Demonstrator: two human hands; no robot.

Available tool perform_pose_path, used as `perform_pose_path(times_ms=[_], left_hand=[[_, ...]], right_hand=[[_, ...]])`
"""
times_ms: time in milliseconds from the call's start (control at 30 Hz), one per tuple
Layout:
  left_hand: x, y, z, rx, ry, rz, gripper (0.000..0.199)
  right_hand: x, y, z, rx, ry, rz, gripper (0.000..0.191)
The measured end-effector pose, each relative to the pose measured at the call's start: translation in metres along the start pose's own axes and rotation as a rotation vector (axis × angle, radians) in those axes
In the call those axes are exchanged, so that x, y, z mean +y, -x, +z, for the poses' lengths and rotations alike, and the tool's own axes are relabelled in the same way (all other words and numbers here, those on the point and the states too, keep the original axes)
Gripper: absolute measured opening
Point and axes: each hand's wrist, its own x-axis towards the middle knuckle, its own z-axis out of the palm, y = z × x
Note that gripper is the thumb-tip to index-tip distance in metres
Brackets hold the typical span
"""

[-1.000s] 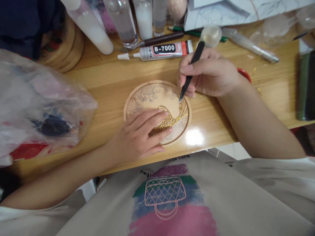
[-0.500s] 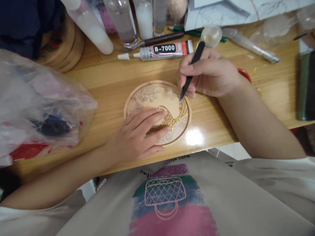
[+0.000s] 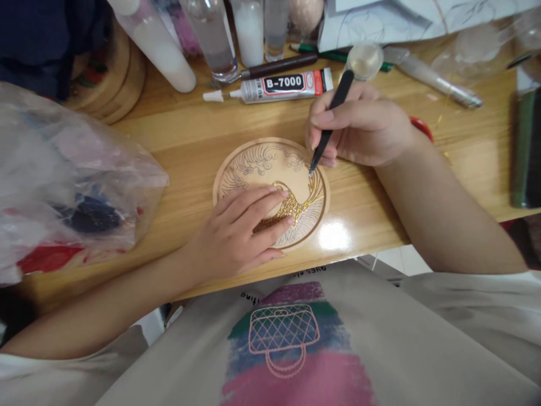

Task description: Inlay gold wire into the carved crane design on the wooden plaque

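Observation:
A round wooden plaque lies on the table, drawn with dark wave lines. Gold wire outlines a fish-like shape with scales and a tail on it. My left hand rests flat over the plaque's lower left, fingers stretched out, covering part of the drawing. Pinched in my right hand are black tweezers, their tips down at the upper end of the gold tail lines. Whether the tips grip a piece of wire is too small to tell.
Behind the plaque lie a B-7000 glue tube, a dark-handled tool and a small clear cup. Several bottles stand at the back. A plastic bag fills the left; a clear pen-like tube lies right.
Almost nothing differs. Both hands, the tweezers and the plaque hold the same places; the whole view has shifted very slightly.

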Motion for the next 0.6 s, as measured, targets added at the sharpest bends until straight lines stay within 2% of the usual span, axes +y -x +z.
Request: perform_pose_path(times_ms=[233,433,600], left_hand=[[-0.0025,-0.0008,-0.0008,-0.006,0.067,-0.003,0.04],[-0.0012,-0.0015,-0.0007,-0.019,0.018,0.032,0.042],[-0.0005,-0.0012,-0.0006,-0.044,-0.013,0.028,0.039]], right_hand=[[0.0007,0.0,-0.0008,-0.017,-0.007,-0.003,0.026],[0.0007,0.0003,-0.0011,-0.028,0.012,-0.01,0.025],[-0.0005,-0.0002,0.0007,0.017,0.019,0.006,0.025]])
